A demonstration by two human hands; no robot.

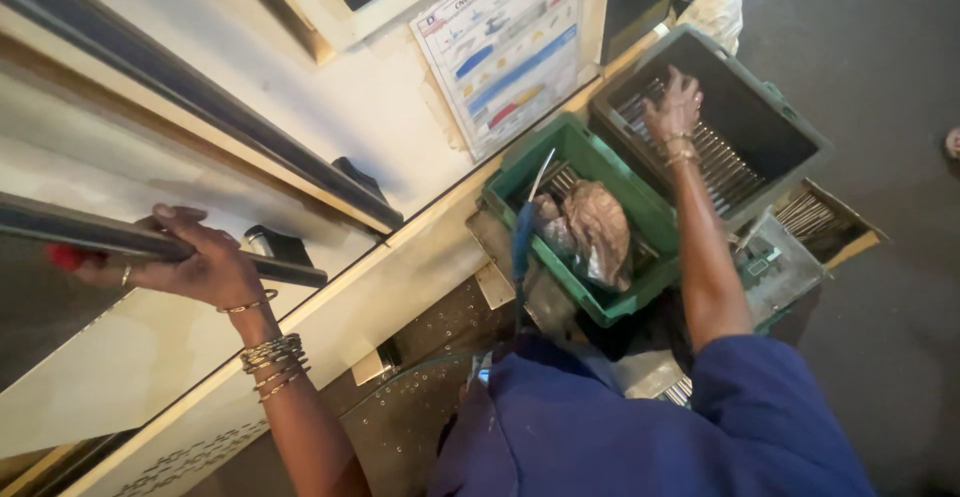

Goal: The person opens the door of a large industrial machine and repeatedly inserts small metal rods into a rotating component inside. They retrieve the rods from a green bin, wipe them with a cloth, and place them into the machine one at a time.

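Blue sleeves frame both arms. Left hand (200, 267) is clenched around a dark bar handle (100, 232) on the pale machine door (330, 97). Right hand (672, 107) reaches into the grey crate (800, 127), fingers spread and loose on the metal rods (725, 167) beneath it; a green crate (640, 287) sits just beside.

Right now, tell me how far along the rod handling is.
Done: many metal rods already lie in the grey crate. In hand: the right hand reaches into them; the left hand grips the machine's door handle. Left: more rods lie in the cardboard box.
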